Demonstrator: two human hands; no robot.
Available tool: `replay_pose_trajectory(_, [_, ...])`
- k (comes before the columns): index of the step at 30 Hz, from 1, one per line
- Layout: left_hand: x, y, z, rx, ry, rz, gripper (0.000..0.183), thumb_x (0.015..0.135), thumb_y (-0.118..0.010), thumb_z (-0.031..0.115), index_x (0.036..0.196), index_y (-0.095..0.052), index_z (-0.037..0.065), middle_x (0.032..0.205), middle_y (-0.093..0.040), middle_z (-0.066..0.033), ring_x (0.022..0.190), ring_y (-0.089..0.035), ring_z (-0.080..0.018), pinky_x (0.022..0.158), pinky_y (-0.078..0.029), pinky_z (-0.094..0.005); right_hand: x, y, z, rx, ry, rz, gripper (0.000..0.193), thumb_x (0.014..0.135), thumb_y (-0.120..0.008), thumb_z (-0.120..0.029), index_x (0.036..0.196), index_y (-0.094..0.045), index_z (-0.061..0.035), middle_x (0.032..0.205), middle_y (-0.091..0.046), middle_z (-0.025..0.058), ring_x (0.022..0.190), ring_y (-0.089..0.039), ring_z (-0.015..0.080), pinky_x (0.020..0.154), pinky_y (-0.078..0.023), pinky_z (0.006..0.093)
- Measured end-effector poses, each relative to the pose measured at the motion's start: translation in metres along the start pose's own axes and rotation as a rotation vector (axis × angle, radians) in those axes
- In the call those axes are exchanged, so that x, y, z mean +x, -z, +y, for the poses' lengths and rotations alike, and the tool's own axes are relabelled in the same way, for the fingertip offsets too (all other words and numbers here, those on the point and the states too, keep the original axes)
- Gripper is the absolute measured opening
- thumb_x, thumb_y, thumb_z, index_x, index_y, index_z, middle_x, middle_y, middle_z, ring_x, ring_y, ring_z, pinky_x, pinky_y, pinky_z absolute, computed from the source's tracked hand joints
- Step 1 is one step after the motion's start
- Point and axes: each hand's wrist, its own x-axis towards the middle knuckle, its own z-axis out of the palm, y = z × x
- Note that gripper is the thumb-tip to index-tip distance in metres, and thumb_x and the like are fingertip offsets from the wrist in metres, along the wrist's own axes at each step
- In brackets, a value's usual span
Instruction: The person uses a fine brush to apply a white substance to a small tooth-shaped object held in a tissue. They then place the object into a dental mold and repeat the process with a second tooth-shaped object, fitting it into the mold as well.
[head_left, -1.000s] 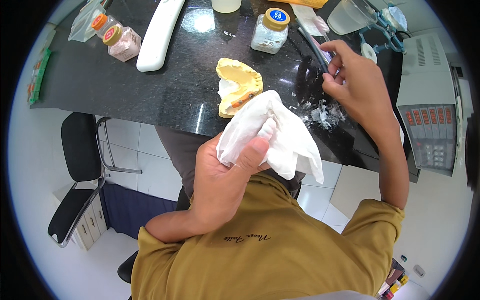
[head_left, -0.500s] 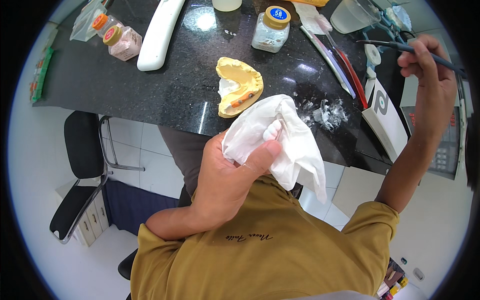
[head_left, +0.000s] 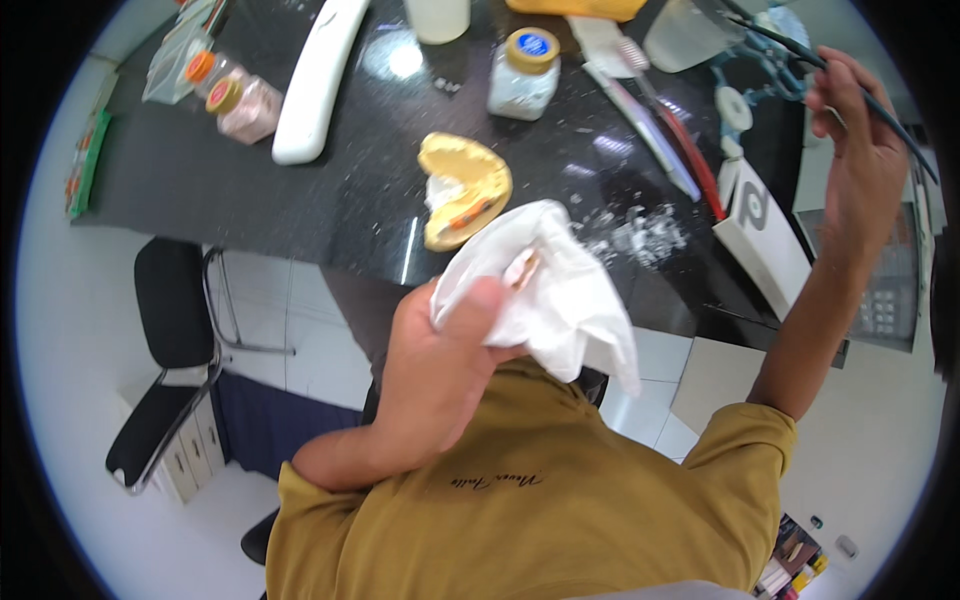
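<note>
My left hand is closed on a white tissue, its thumb on top. On the tissue, by the thumb tip, lies a small tooth-coloured dental bridge, now blurred and showing a pinkish-brown side. Just beyond stands a yellow plaster dental model with an orange-red section along one side. Out to the right, my right hand grips a thin dark brush between thumb and fingers. The brush's front end reaches over the translucent plastic cup; its tip is hard to make out.
Powder jars and pink-filled bottles stand on the black worktop, near a long white device. Toothbrushes, white shavings, a white box and a blue articulator lie rightward.
My right hand has brought the brush up so its front end is over the cup. In my left hand the dental bridge has turned, and my thumb has shifted back. The whole view has shifted slightly.
</note>
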Motion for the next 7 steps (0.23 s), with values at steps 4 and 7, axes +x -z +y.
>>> replay_pose_trajectory(4, [-0.002, 0.001, 0.002, 0.01, 0.009, -0.041, 0.048, 0.096, -0.046, 0.029, 0.127, -0.039, -0.007, 0.12, -0.053, -0.0154, 0.11, -0.055, -0.0227, 0.091, -0.047, -0.0371, 0.018, 0.002, 0.006, -0.121, 0.131, -0.023, 0.026, 0.088, -0.062, -0.017, 0.108, -0.063, -0.0011, 0.082, -0.063, 0.0035, 0.074, -0.056, 0.007, 0.061, -0.039, 0.0184])
replay_pose_trajectory(7, [-0.003, 0.003, 0.002, 0.214, 0.029, -0.045, 0.06, 0.096, -0.039, 0.039, 0.135, -0.028, -0.005, 0.131, -0.045, -0.0171, 0.12, -0.047, -0.0291, 0.1, -0.039, -0.0419, 0.037, -0.007, 0.009, -0.219, 0.038, 0.083, 0.023, 0.081, -0.067, -0.025, 0.093, -0.069, -0.0055, 0.074, -0.067, 0.0058, 0.058, -0.059, 0.0211, 0.058, -0.045, 0.0286])
